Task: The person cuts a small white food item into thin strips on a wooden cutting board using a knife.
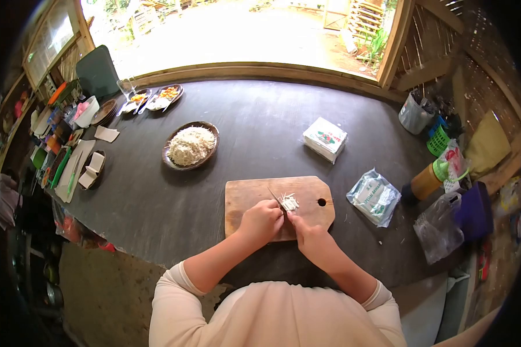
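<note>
Left grip (262,220) closed around a knife (275,196), right grip (308,231) at white strips (289,201) on the board (244,198).
I could not tell whether the right fingers pinched the strips. The board lay on a dark tabletop (255,127), nearer than a bowl (186,168) of white shreds. Beyond the tabletop, a wood-framed opening (243,70) showed bright ground outside.

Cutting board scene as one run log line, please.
left hand: closed on knife; right hand: at white strips; strips: on cutting board; bowl: heaped with white shreds
</note>
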Demonstrator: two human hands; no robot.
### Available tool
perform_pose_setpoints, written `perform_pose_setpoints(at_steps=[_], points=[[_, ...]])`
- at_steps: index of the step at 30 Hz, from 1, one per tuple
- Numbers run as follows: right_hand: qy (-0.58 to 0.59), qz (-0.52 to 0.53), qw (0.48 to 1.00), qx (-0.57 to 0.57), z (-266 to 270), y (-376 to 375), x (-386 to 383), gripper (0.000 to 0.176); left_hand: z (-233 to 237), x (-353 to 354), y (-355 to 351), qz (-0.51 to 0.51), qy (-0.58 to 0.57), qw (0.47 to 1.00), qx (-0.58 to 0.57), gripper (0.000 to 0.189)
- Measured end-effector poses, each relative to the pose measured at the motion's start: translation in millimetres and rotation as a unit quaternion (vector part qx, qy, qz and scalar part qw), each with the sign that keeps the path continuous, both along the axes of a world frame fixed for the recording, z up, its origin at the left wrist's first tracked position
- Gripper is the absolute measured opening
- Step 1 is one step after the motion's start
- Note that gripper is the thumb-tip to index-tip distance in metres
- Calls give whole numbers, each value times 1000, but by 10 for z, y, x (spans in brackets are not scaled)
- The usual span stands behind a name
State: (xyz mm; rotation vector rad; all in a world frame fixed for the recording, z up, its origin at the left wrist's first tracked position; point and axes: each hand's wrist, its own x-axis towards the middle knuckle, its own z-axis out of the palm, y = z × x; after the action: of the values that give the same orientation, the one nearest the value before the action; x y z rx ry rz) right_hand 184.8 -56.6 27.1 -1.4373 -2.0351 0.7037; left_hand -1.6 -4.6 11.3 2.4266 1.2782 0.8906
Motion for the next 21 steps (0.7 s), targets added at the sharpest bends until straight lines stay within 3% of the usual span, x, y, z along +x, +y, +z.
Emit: perform_pose_setpoints(at_steps=[5, 11, 21], points=[[-107, -15, 993, -56, 170, 22, -74, 35, 22, 1, -23, 9, 21, 1000, 12, 14], [-12, 7, 1000, -2, 29, 9, 22, 35, 14, -35, -21, 0, 12, 1000, 5, 15], [-1, 27, 1000, 11, 84, -52, 80, 38, 34, -44, -23, -1, -1, 1000, -4, 14]])
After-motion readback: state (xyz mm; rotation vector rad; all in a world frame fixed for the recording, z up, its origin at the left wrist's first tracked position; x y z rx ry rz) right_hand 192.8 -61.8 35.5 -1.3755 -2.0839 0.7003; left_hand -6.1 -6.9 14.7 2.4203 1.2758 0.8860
